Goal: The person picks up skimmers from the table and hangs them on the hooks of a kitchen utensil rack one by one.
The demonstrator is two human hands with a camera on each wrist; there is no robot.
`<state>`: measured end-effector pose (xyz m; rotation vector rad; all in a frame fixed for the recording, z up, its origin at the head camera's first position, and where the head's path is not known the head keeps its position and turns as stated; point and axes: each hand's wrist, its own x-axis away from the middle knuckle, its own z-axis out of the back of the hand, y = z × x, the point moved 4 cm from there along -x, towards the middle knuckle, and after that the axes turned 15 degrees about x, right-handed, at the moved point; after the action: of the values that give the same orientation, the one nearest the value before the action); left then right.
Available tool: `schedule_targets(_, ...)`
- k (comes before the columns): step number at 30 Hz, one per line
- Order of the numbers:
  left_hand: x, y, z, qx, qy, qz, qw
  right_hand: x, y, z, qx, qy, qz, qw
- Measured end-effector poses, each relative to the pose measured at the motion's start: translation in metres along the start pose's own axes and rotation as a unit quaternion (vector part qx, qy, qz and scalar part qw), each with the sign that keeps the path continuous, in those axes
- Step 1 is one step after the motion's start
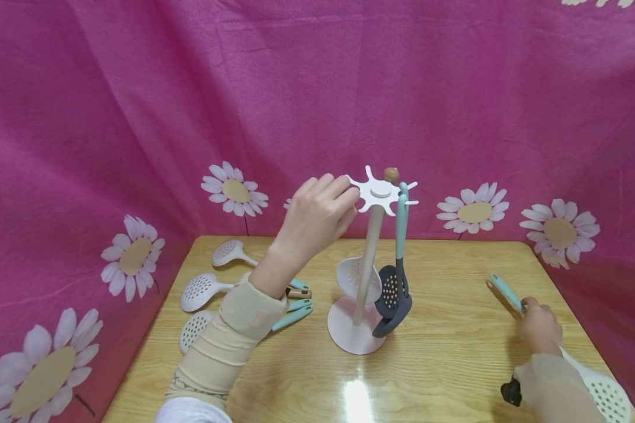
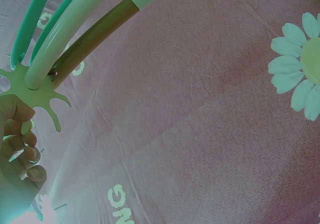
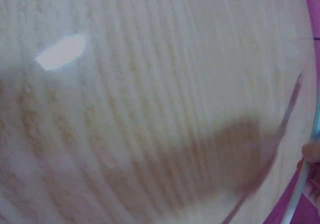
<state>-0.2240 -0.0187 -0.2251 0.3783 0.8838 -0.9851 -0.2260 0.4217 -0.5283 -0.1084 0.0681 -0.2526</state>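
At the table's middle stands a white utensil rack (image 1: 367, 264) with a star-shaped hook top. My left hand (image 1: 323, 208) pinches one of its hook arms; in the left wrist view its fingers (image 2: 20, 109) curl at that arm. A white perforated skimmer (image 1: 357, 279), a dark slotted spoon (image 1: 386, 288) and another dark utensil (image 1: 395, 320) with a teal handle hang on the rack. Over the right side of the table, my right hand (image 1: 541, 326) grips a white skimmer (image 1: 607, 396) by its handle, the teal end pointing away. The right wrist covers part of it.
On the left lie several utensils, among them a far white skimmer (image 1: 226, 252), a middle one (image 1: 198, 292) and a nearer one (image 1: 194, 329). My left forearm hides parts of them. The wooden table (image 1: 450, 294) meets a pink flowered cloth (image 1: 307, 88) behind and at both sides.
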Motion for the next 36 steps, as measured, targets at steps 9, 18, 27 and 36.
schedule_targets(9, 0.0, 0.0, 0.0, 0.001, -0.002, 0.002, 1.0, -0.013, -0.016, 0.017, -0.021, 0.032, 0.006, 0.9993)
schedule_targets(18, 0.0, 0.0, 0.0, 0.001, 0.001, 0.001, 1.0, -0.02, -0.041, 0.041, -0.066, 0.077, -0.008, 0.9949)
schedule_targets(27, 0.0, 0.0, 0.0, 0.005, -0.004, 0.004, 1.0, -0.021, -0.067, 0.071, -0.118, 0.13, 0.003, 0.9846)
schedule_targets(36, 0.0, 0.0, 0.0, 0.002, -0.004, 0.003, 1.0, -0.012, -0.095, 0.104, -0.157, 0.21, 0.027, 0.9646)
